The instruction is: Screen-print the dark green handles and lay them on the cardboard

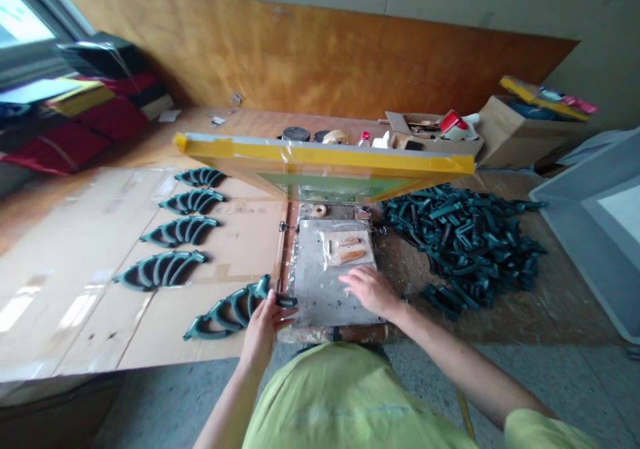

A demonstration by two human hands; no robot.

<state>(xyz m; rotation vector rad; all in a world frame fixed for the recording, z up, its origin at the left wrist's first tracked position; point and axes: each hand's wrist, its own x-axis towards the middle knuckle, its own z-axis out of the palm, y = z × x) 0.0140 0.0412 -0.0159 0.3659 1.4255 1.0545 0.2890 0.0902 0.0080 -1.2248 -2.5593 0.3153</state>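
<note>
My left hand is at the right end of the nearest row of dark green curved plastic parts on the cardboard. Its thumb and fingers close around one dark green plastic handle-like part, partly covered by the hand. Over the flat grey plate in the middle hangs my right hand, fingers loosely stretched to the left and nothing in them. A small pale fixture with orange-brown shaped pieces sits on the plate, just beyond that hand.
Several fanned rows of green parts lie on the cardboard. A yellow-taped screen frame is raised behind the plate. To the right are a heap of green parts and a grey plastic bin. Cardboard boxes stand at the back.
</note>
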